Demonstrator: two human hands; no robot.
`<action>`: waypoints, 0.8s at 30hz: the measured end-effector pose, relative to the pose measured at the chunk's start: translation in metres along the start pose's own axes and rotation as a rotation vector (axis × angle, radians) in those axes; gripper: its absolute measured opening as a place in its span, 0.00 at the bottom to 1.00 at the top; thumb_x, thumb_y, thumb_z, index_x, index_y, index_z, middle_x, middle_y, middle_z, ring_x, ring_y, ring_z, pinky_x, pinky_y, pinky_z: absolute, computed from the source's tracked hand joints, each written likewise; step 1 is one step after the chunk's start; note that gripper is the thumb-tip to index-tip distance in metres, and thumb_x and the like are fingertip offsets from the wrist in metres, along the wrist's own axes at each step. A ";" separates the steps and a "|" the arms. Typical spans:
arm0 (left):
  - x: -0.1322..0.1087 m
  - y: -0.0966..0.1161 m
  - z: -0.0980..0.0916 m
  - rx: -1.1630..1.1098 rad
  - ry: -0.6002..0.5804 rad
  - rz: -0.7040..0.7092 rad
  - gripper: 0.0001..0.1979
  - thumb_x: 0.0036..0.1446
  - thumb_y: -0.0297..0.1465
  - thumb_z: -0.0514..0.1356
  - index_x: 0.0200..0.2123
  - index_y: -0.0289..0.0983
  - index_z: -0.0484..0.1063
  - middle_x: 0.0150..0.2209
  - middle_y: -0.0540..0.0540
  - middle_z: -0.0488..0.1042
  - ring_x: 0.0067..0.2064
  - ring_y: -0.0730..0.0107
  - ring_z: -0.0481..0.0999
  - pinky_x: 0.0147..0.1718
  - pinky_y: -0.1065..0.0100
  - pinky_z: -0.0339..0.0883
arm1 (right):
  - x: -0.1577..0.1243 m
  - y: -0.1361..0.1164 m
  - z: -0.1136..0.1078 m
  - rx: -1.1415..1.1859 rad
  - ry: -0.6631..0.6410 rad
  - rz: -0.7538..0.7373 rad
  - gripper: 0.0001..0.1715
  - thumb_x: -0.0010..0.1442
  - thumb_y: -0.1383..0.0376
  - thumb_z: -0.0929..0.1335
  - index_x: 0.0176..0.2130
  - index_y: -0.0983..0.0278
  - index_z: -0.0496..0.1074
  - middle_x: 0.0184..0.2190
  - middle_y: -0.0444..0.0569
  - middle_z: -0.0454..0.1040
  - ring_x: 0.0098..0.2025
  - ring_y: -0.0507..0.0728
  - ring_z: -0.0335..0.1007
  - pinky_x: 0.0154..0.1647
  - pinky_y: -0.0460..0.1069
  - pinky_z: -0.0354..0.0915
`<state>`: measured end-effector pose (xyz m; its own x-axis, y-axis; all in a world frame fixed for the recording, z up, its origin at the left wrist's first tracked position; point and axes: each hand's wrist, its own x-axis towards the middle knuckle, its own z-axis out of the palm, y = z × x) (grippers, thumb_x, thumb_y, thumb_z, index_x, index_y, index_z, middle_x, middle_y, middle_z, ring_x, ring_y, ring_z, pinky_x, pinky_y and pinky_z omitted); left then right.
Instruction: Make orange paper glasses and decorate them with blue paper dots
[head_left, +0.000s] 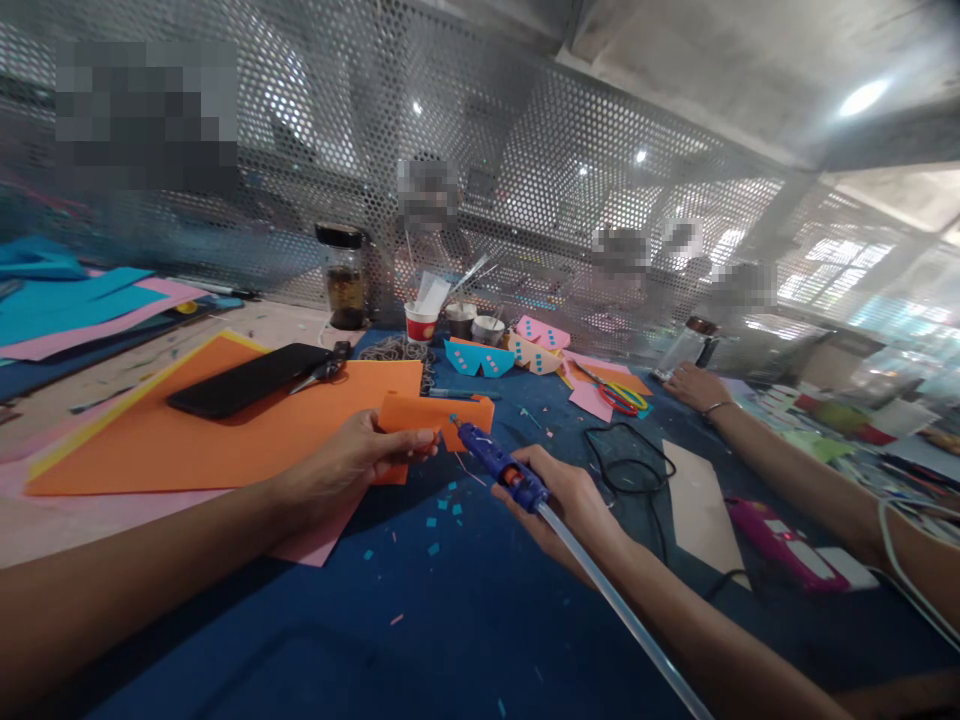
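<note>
My left hand (375, 452) pinches a cut piece of orange paper (431, 412) above the blue tabletop. In my right hand (566, 495) is a blue glue gun (491, 455), its nozzle close to the paper's front face; whether the tip touches it I cannot tell. A long clear glue stick (615, 600) sticks out of the gun's rear toward me. Small blue paper squares (442, 508) lie scattered below the paper. Left of it are large orange sheets (225, 440) with a black phone (251, 380) and dark-handled scissors (326, 368) on top.
Cut paper masks (480, 358) and paper cups (421, 322) stand by the perforated metal screen (487, 130). Yellow-and-red scissors (619, 396) and a black cable (626, 465) lie to the right. Another person's arm (787, 455) reaches in beside a pink power strip (784, 545).
</note>
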<state>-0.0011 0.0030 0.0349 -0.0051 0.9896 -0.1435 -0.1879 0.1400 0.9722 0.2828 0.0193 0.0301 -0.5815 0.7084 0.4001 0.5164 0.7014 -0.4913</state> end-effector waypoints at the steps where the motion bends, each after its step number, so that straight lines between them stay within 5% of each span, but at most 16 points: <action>1: 0.000 0.000 0.000 0.003 0.002 0.001 0.18 0.47 0.41 0.81 0.39 0.40 0.86 0.40 0.46 0.84 0.43 0.63 0.79 0.42 0.65 0.71 | 0.000 0.000 0.000 0.000 0.002 0.000 0.13 0.67 0.65 0.73 0.51 0.59 0.72 0.33 0.42 0.78 0.29 0.53 0.71 0.32 0.45 0.60; 12: 0.005 -0.004 -0.003 -0.043 -0.009 -0.009 0.20 0.44 0.41 0.83 0.40 0.41 0.87 0.39 0.46 0.85 0.43 0.63 0.81 0.41 0.67 0.72 | -0.001 -0.004 -0.002 0.058 0.040 -0.029 0.15 0.63 0.68 0.73 0.50 0.60 0.73 0.33 0.43 0.78 0.29 0.53 0.72 0.33 0.44 0.62; 24: 0.012 -0.007 -0.008 -0.089 -0.038 0.057 0.16 0.47 0.40 0.82 0.36 0.40 0.88 0.37 0.46 0.86 0.40 0.66 0.81 0.44 0.68 0.76 | 0.002 -0.019 -0.007 0.079 0.032 0.064 0.13 0.69 0.56 0.73 0.45 0.62 0.74 0.29 0.43 0.77 0.26 0.51 0.68 0.29 0.44 0.60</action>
<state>-0.0077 0.0139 0.0250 0.0190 0.9967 -0.0794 -0.2750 0.0816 0.9580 0.2763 0.0075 0.0456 -0.5279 0.7547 0.3895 0.5002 0.6469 -0.5755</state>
